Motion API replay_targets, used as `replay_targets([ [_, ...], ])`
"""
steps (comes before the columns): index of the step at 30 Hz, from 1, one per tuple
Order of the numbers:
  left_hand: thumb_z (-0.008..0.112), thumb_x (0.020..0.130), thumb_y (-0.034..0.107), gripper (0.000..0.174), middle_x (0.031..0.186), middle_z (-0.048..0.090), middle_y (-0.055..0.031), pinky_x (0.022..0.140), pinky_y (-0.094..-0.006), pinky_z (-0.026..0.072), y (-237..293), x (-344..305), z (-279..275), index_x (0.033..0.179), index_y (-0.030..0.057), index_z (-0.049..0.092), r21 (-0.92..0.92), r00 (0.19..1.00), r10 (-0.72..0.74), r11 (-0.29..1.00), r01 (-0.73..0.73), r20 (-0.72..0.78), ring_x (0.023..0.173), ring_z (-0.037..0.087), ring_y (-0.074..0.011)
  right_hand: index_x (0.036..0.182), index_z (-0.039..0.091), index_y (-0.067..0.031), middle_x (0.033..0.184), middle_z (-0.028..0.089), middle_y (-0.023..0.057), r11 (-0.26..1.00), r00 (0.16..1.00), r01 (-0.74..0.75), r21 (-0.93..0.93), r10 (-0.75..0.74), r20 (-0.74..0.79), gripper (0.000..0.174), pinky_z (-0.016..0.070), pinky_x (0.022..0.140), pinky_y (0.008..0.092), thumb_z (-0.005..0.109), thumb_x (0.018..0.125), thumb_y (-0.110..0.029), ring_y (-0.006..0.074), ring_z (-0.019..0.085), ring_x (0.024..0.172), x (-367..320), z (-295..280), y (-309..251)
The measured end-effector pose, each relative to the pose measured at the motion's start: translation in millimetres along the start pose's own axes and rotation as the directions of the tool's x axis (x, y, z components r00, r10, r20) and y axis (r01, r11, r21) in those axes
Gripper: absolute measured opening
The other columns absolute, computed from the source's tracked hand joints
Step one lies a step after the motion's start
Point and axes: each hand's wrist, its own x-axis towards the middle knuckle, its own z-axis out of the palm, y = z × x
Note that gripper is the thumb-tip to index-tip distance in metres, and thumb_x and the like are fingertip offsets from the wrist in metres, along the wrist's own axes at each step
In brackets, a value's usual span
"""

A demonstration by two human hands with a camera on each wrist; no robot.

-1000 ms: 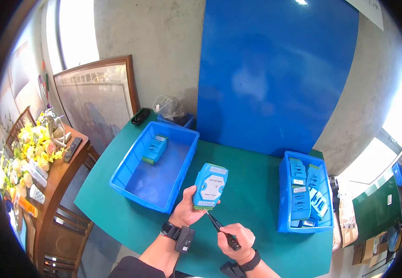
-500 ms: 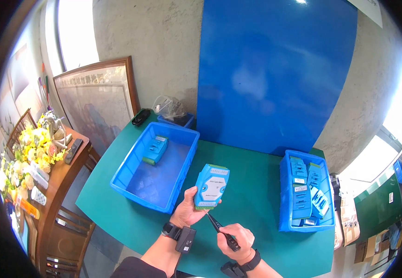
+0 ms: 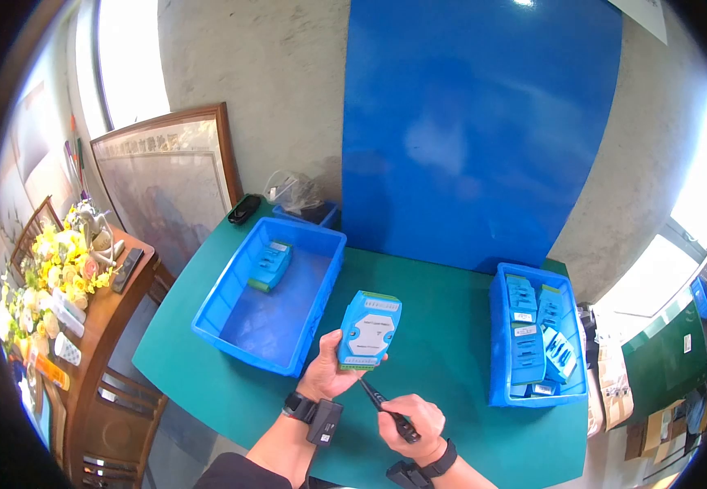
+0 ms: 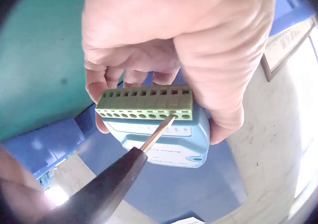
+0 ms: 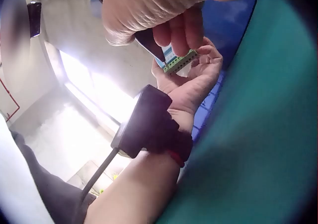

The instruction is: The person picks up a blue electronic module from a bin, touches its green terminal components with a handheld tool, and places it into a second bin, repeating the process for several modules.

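My left hand [image 3: 328, 371] grips a light-blue electronic module [image 3: 369, 331] by its sides, its white label facing up. A green screw terminal block [image 4: 144, 104] runs along the module's near end, with a row of square openings and a row of round screw holes. My right hand [image 3: 415, 424] holds a screwdriver [image 3: 378, 398] by its black handle. In the left wrist view the screwdriver's metal tip [image 4: 171, 119] is right at a screw hole near one end of the row. The right wrist view shows my right fingers [image 5: 179, 35] curled around the handle.
A blue bin [image 3: 265, 346] at the left holds a module [image 3: 272, 265]. Another blue bin [image 3: 496, 359] at the right contains several modules [image 3: 528, 359]. A small blue box with a plastic bag [image 3: 296, 191] and a black object [image 3: 244, 209] stand at the table's back left.
The head view has shifted slightly. The module's near end and the screwdriver keep close together, with both hands nearly still and their grips unchanged.
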Motion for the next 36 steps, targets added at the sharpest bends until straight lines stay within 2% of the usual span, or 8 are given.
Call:
replay_targets([
  [4,0.055,0.086,0.053,0.067,0.123,0.058,-0.0172,0.094,-0.0468,0.0462,3,-1,11,0.131,0.0029,0.050,-0.081,0.998,-0.051,0.995,0.054,0.031,0.105,0.058,-0.0335,0.086,0.060,-0.0031,0.074,0.065,0.0102,0.995,0.970,-0.097,-0.027,0.088,-0.225,0.024,0.0513,0.054,0.0294,0.074,0.066,-0.005,0.0233,0.064,0.060,-6,-5,6],
  [6,0.053,0.088,0.052,0.066,0.122,0.058,-0.0173,0.093,-0.0467,0.0470,3,-1,11,0.131,0.0030,0.050,-0.093,0.997,-0.068,0.994,0.064,-0.042,0.104,0.058,-0.0338,0.087,0.059,-0.0031,0.074,0.063,0.0102,0.989,0.947,-0.147,-0.012,0.138,-0.289,0.027,0.0511,0.056,0.0296,0.074,0.065,-0.002,0.0241,0.063,0.062,-1,-8,6],
  [9,0.050,0.090,0.053,0.064,0.121,0.058,-0.0179,0.090,-0.0463,0.0486,1,3,7,0.131,0.0032,0.050,-0.114,0.994,-0.081,0.991,0.073,-0.069,0.102,0.058,-0.0343,0.087,0.059,-0.0040,0.074,0.063,0.0092,0.986,0.971,-0.084,-0.144,0.048,-0.235,0.027,0.0506,0.055,0.0293,0.073,0.065,0.000,0.0232,0.063,0.062,6,-13,4],
  [13,0.047,0.092,0.054,0.064,0.120,0.058,-0.0187,0.087,-0.0453,0.0508,1,2,9,0.131,0.0033,0.049,-0.101,0.993,-0.090,0.992,0.082,-0.080,0.099,0.058,-0.0346,0.088,0.059,-0.0048,0.074,0.063,0.0084,0.986,0.957,-0.147,-0.074,0.123,-0.263,0.029,0.0514,0.055,0.0293,0.074,0.064,0.000,0.0228,0.064,0.063,-7,-4,11],
  [22,0.039,0.096,0.054,0.063,0.120,0.057,-0.0200,0.084,-0.0463,0.0526,2,4,15,0.133,0.0033,0.047,-0.070,0.988,-0.110,0.992,0.102,-0.113,0.100,0.060,-0.0326,0.090,0.059,-0.0046,0.077,0.065,0.0095,0.978,0.968,-0.060,-0.199,0.008,-0.253,0.032,0.0530,0.057,0.0295,0.079,0.066,-0.002,0.0240,0.065,0.066,3,-5,12],
  [28,0.040,0.096,0.054,0.061,0.121,0.057,-0.0184,0.088,-0.0450,0.0501,1,6,15,0.132,0.0047,0.047,-0.083,0.986,-0.078,0.994,0.066,-0.144,0.103,0.059,-0.0311,0.089,0.061,-0.0043,0.076,0.067,0.0099,0.984,0.977,-0.084,-0.160,0.049,-0.208,0.030,0.0530,0.056,0.0283,0.080,0.066,-0.003,0.0231,0.067,0.065,-5,-8,8],
  [31,0.043,0.096,0.053,0.059,0.124,0.057,-0.0172,0.093,-0.0447,0.0475,-2,6,18,0.132,0.0058,0.048,0.032,0.990,-0.031,0.999,0.036,-0.141,0.107,0.057,-0.0299,0.092,0.063,-0.0041,0.076,0.068,0.0102,0.990,0.981,-0.079,-0.118,0.057,-0.183,0.031,0.0532,0.056,0.0280,0.081,0.066,-0.004,0.0226,0.068,0.066,-4,-5,6],
  [36,0.049,0.095,0.051,0.060,0.127,0.055,-0.0150,0.095,-0.0453,0.0455,-5,4,15,0.133,0.0047,0.047,0.090,0.990,-0.114,0.989,0.121,-0.077,0.110,0.056,-0.0288,0.096,0.065,-0.0044,0.080,0.068,0.0105,0.996,0.989,-0.050,-0.068,0.040,-0.140,0.033,0.0538,0.056,0.0286,0.081,0.067,-0.004,0.0227,0.068,0.067,-1,-1,10],
])
